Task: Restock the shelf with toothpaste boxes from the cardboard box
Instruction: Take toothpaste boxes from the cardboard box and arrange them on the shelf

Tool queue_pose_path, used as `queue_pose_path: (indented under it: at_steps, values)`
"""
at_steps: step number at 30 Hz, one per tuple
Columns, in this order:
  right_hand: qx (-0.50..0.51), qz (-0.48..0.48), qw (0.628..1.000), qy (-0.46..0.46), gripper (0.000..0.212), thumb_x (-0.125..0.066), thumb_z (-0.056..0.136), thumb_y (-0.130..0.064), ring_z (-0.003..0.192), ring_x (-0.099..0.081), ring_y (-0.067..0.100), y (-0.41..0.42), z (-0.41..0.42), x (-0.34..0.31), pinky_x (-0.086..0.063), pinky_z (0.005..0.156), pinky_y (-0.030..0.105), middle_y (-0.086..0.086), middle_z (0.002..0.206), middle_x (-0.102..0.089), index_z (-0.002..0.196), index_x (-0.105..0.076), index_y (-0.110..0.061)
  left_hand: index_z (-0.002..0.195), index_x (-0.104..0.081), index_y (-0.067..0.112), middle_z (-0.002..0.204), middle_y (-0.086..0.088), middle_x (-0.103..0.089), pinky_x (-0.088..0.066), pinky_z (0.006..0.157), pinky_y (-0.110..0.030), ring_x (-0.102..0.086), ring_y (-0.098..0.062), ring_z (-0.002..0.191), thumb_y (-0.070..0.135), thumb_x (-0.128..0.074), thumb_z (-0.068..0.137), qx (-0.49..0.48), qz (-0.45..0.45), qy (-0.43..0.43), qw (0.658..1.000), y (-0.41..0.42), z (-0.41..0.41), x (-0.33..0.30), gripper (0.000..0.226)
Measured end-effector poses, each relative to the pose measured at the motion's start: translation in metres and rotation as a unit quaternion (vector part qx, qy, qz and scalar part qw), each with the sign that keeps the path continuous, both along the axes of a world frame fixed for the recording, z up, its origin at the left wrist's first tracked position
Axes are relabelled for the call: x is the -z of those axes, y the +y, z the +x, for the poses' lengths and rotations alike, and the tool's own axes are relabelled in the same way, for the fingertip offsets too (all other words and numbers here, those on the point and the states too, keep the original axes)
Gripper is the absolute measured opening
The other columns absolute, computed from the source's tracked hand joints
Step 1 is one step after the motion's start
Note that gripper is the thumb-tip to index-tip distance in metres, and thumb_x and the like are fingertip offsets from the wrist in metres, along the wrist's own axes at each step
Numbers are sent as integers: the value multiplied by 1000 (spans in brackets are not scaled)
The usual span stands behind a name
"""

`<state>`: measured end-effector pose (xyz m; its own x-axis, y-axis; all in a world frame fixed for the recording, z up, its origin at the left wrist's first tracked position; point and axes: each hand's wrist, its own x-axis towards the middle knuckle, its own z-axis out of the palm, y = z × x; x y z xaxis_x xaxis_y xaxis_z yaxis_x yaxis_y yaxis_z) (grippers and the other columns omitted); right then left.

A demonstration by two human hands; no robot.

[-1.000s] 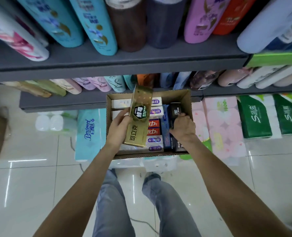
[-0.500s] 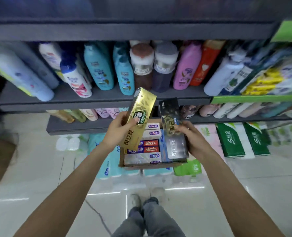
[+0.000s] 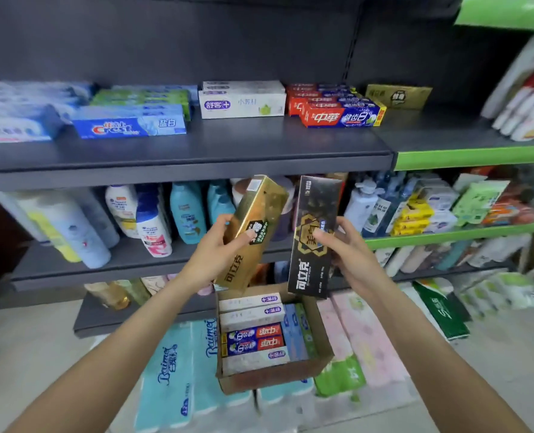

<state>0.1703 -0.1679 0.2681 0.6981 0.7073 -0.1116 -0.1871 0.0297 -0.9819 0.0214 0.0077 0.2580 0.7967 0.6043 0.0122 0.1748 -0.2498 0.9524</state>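
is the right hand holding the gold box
No, the right hand holds the black box; the gold box is in the left hand.

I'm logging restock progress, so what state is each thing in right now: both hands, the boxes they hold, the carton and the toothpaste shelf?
left hand: shut in a grip on the gold toothpaste box
right hand: shut in a grip on the black toothpaste box
gold toothpaste box: held up, tilted, not shelved
black toothpaste box: held up, near upright, not shelved
cardboard box: open, part full
toothpaste shelf: part stocked, front bare
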Motion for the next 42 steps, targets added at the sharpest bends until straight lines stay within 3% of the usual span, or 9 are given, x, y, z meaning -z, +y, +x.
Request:
queue_pose_path:
  at_steps: [5, 11, 16, 20, 24, 28, 31, 38, 42]
  values:
    - [17, 46, 998, 31, 24, -63, 82, -15, 80, -66, 16, -10, 26, -20, -50, 63, 26, 2, 92, -70, 104, -55, -19, 108, -49, 26, 102, 8, -65, -47, 80, -22, -63, -10, 92, 30, -57, 90, -19, -26, -67, 997, 0, 19, -34, 21]
    - [37, 94, 995, -5, 76, -63, 79, 8, 90, -66, 19, -36, 78, -29, -54, 71, 35, -3, 102, -68, 135, -30, -32, 113, -53, 33, 108, 9, -66, -47, 85, -28, -65, -10, 97, 31, -59, 89, -25, -27, -105, 994, -15, 68, -56, 24]
    - [22, 93, 995, -34, 31, -63, 81, -21, 91, -67, 13, -71, 141, -56, -51, 74, 35, -3, 106, -69, 109, -53, -30, 113, -54, 31, 107, 10, -67, -47, 76, -18, -64, -4, 94, 27, -59, 90, -39, -17, -122, 992, -46, 124, -60, 24]
    - [22, 60, 988, -143, 43, -69, 69, -36, 98, -66, 17, -94, 192, -89, -52, 83, 35, -1, 107, -70, 109, -59, -23, 110, -53, 33, 105, 12, -67, -47, 76, -19, -65, -4, 93, 26, -60, 90, -43, 18, -103, 994, -64, 163, -66, 23]
    - [50, 123, 961, -242, 47, -69, 69, -26, 93, -64, 2, -112, 239, -126, -50, 71, 15, -6, 104, -68, 111, -49, -31, 110, -49, 40, 105, 16, -66, -44, 75, -13, -62, 3, 92, 39, -63, 86, -41, 86, -77, 993, -77, 193, -83, 28]
    - [96, 207, 933, -279, 48, -67, 76, -11, 95, -61, 12, -122, 286, -139, -52, 85, 28, -11, 97, -66, 104, -35, -33, 109, -52, 46, 105, 13, -68, -49, 86, -33, -65, -10, 97, 56, -64, 72, -43, 100, -93, 990, -84, 218, -99, 40]
    - [131, 215, 930, -269, 51, -63, 83, 4, 91, -62, 13, -118, 322, -125, -53, 81, 34, -14, 95, -66, 103, -30, -30, 111, -54, 37, 103, 11, -69, -47, 79, -23, -65, -7, 93, 41, -67, 83, -51, 98, -111, 988, -90, 237, -112, 31]
    - [168, 62, 942, -284, 50, -73, 79, -8, 113, -56, 25, -86, 402, -86, -52, 89, 40, 6, 121, -54, 117, -46, -26, 106, -54, 37, 104, 9, -69, -49, 79, -29, -67, -12, 93, 33, -59, 89, -55, 63, -112, 990, -97, 275, -127, 19]
    - [237, -232, 840, -429, 57, -72, 79, -35, 114, -48, 36, -64, 446, -84, -39, 95, 40, 19, 123, -52, 126, -53, -9, 101, -54, 38, 103, 6, -69, -50, 86, -37, -66, -18, 96, 34, -59, 89, -63, 59, -108, 990, -97, 292, -127, 14]
